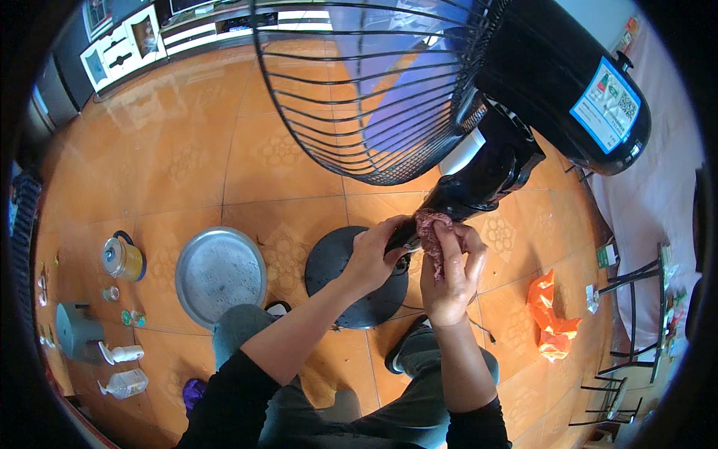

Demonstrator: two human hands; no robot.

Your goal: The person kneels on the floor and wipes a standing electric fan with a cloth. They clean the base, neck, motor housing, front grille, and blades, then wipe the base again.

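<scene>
A black standing fan leans across the upper right, its wire guard (pixel 314 101) in front of translucent purple blades (pixel 409 95). Its motor housing (pixel 538 73) bears a printed label. My left hand (pixel 373 252) is wrapped around the fan's black pole (pixel 399 238) just below the neck. Bunched in my right hand (pixel 457 275) is a reddish-brown cloth (pixel 431 233), pressed against the pole beside the left hand. Under both hands the round black base (pixel 331 275) rests on the tiles, partly hidden by my left forearm.
Left of the base lies a round metal tray (pixel 221 275). Farther left stand a kettle (pixel 123 258), a teal bin (pixel 78 331), a spray bottle (pixel 122 353) and a pump bottle (pixel 126 384). An orange plastic bag (pixel 552 320) and a power cord (pixel 483 331) lie right. A metal-legged table (pixel 634 314) stands far right.
</scene>
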